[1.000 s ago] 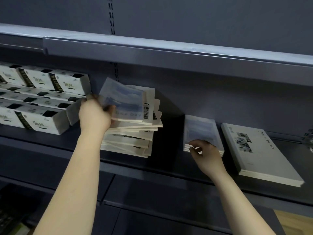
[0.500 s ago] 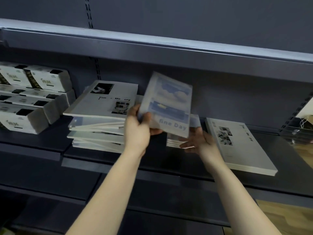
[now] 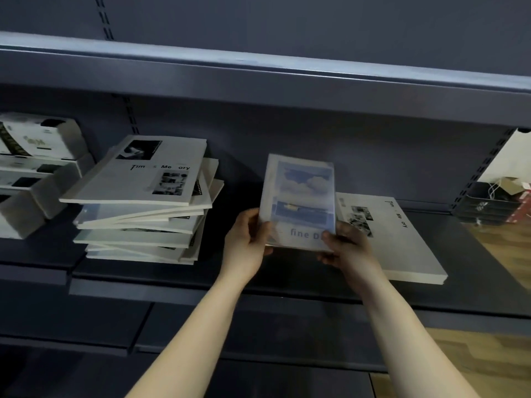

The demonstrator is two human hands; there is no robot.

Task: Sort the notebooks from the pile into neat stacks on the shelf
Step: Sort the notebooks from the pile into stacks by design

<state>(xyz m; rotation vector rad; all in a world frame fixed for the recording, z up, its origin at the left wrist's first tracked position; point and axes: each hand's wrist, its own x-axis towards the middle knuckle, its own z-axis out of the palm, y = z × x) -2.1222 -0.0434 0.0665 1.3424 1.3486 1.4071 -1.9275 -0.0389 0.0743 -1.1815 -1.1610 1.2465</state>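
A blue "fine Day" notebook point(image 3: 300, 196) with clouds on its cover is at the middle of the shelf point(image 3: 178, 285). My left hand point(image 3: 247, 242) grips its lower left edge and my right hand point(image 3: 344, 248) grips its lower right corner. Whether it rests on the small stack beneath it is hidden. To the left stands an untidy pile of notebooks point(image 3: 143, 202) topped by a white "Time Memory" one. A flat white "Time Memory" stack point(image 3: 393, 239) lies just right of my right hand.
White boxes point(image 3: 34, 170) are piled at the shelf's far left. An upper shelf point(image 3: 258, 70) overhangs the work area. Beyond the shelf end at right are a dark crate point(image 3: 485, 205) and wooden floor point(image 3: 505, 248).
My left hand lifted the blue notebook off the left pile and carried it right. My right hand now grips it too, over the spot of the small blue stack.
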